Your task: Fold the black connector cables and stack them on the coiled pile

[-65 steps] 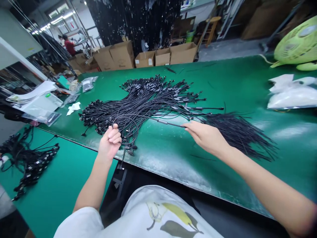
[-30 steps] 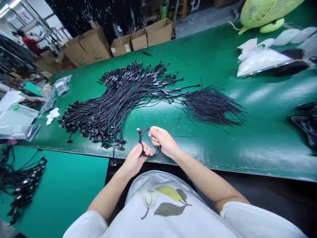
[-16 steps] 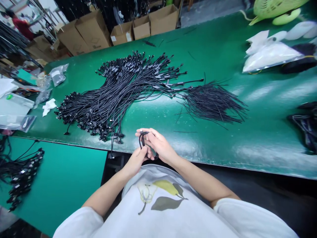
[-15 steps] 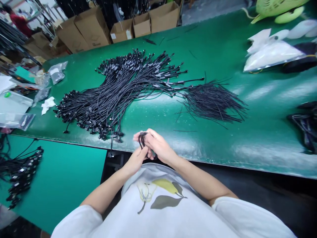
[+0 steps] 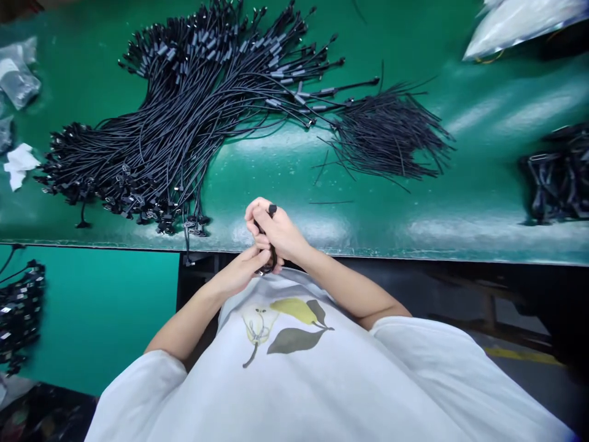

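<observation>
My right hand (image 5: 271, 230) is closed around a coiled black cable (image 5: 272, 210), whose end pokes out above the fingers. Just below, my left hand (image 5: 239, 274) pinches the lower part of the same coil. Both hands are held together over the near edge of the green table (image 5: 414, 202), close to my chest. A big heap of black cables with connectors (image 5: 184, 104) lies on the table beyond my hands. To its right is a fan of thin black ties (image 5: 386, 132).
A lower teal table (image 5: 92, 307) stands at the left with a cluster of black cables (image 5: 18, 307) on its edge. More bundled black cables (image 5: 556, 175) lie at the right. Plastic bags (image 5: 515, 21) sit far right, small bags (image 5: 16, 77) and a white scrap (image 5: 18, 166) far left.
My right hand drew one cable from the heap and both hands wound it into a small coil, now squeezed tight. The hands came closer to my chest and the view tipped downward.
</observation>
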Motion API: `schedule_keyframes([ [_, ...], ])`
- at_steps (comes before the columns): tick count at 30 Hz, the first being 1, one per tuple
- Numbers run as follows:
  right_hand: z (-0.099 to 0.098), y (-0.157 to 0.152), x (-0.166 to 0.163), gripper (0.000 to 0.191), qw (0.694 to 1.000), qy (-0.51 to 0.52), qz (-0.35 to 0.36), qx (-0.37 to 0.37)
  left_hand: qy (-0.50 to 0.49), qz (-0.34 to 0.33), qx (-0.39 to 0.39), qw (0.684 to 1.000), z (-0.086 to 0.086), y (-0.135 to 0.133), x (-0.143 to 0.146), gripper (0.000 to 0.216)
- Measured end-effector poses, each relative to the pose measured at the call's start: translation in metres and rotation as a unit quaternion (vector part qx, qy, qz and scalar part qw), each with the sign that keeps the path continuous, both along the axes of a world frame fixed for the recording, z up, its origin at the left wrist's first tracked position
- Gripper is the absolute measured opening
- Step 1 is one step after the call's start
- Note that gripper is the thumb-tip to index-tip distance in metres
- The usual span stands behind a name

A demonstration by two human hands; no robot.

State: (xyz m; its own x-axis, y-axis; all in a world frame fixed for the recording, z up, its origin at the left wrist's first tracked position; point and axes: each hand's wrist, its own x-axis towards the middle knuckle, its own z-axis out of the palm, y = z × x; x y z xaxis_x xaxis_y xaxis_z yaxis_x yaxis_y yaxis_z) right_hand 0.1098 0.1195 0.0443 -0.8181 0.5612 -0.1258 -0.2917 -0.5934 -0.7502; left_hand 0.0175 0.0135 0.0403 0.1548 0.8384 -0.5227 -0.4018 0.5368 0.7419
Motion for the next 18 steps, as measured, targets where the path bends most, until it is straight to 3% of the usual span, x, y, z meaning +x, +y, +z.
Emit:
schedule_keyframes([
  [3,-0.004,0.004,0.002,0.046,0.996,-0.003,0.053,-0.070,-0.018,-0.024,0.019,0.999,0.001,-0.001,0.000,0.035],
  [5,-0.006,0.008,0.002,0.049,0.990,0.000,0.077,-0.115,-0.046,-0.004,0.003,0.999,0.003,-0.002,0.003,0.036],
  [9,0.000,0.011,0.003,0.050,0.989,0.002,0.025,-0.145,-0.128,0.069,-0.029,0.989,0.010,0.001,0.012,0.040],
  [12,0.006,0.008,0.004,0.045,0.994,0.015,-0.008,-0.105,-0.178,0.094,-0.055,0.978,0.015,0.005,0.019,0.039],
  [15,0.008,0.011,0.010,0.041,0.999,0.017,0.007,-0.043,-0.209,0.078,-0.070,0.972,0.013,0.005,0.023,0.037],
  [18,0.008,0.029,0.026,0.037,0.993,-0.029,-0.082,0.079,-0.106,0.057,-0.036,0.992,0.005,0.002,0.021,0.037],
])
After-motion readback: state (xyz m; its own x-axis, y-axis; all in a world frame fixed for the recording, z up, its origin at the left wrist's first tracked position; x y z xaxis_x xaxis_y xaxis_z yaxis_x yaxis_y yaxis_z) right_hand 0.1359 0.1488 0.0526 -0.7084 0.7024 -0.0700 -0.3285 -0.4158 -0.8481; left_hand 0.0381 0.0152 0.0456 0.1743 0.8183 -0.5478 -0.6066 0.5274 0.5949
